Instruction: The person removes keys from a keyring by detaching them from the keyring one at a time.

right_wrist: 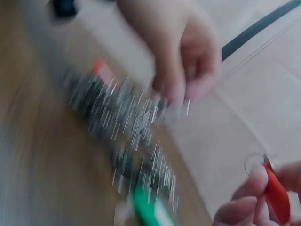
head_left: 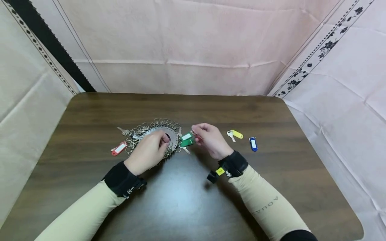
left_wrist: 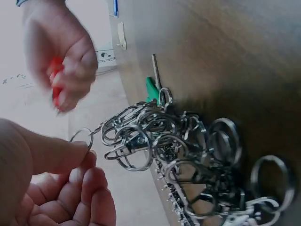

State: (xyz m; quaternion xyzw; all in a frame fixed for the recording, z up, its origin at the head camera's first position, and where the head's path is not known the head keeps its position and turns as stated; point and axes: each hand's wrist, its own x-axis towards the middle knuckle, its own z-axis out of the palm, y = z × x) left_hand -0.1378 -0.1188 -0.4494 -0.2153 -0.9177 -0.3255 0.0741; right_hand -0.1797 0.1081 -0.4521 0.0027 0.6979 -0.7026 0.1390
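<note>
Many metal split rings (head_left: 163, 121) hang round a grey metal disc (head_left: 172, 135) on the table. Over its near side, my left hand (head_left: 147, 149) pinches one split ring (left_wrist: 91, 140) between thumb and forefinger. Right of the disc, my right hand (head_left: 211, 140) holds a red key tag (right_wrist: 278, 200) with a small ring (right_wrist: 246, 162) at its tip. On the disc's right edge are green key tags (head_left: 187, 142) and a key (head_left: 186, 151). Another red key tag (head_left: 119, 149) with a white label lies at the left edge, below a silver key (head_left: 123, 131).
To the right on the wooden table (head_left: 181, 207) lie a yellow key tag (head_left: 237, 134) with a key (head_left: 231, 134) and a blue key tag (head_left: 253, 144). Pale cloth (head_left: 193, 40) hangs behind the table and at both sides.
</note>
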